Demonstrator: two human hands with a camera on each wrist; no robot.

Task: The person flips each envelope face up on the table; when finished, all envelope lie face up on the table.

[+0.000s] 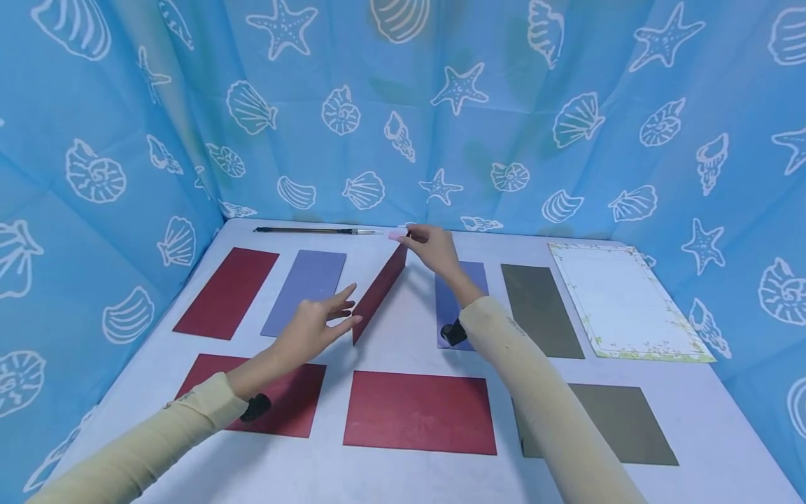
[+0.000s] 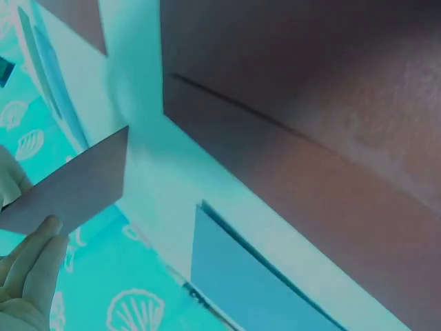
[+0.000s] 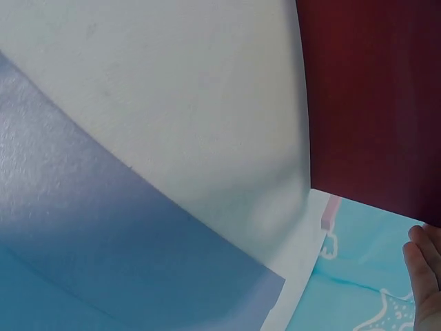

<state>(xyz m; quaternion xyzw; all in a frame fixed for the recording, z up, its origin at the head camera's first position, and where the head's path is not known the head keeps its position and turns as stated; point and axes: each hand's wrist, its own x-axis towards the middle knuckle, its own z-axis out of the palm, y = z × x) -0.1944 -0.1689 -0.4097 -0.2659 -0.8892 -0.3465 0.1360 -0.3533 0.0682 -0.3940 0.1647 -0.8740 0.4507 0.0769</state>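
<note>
A thin, dark red rectangular card stands raised on edge at a slant above the middle of the table. My right hand pinches its far upper corner between thumb and fingers. At the near end my left hand holds the card's edge, thumb on one side and fingers on the other, with the index finger stretched out. The left wrist view shows fingertips against the card's face. In the right wrist view, fingers meet the card's lower edge.
Flat red cards, blue-violet cards and olive cards lie around on the white table. A brush and a small pink block are at the back. A white floral-bordered sheet lies right; blue shell-patterned cloth surrounds the table.
</note>
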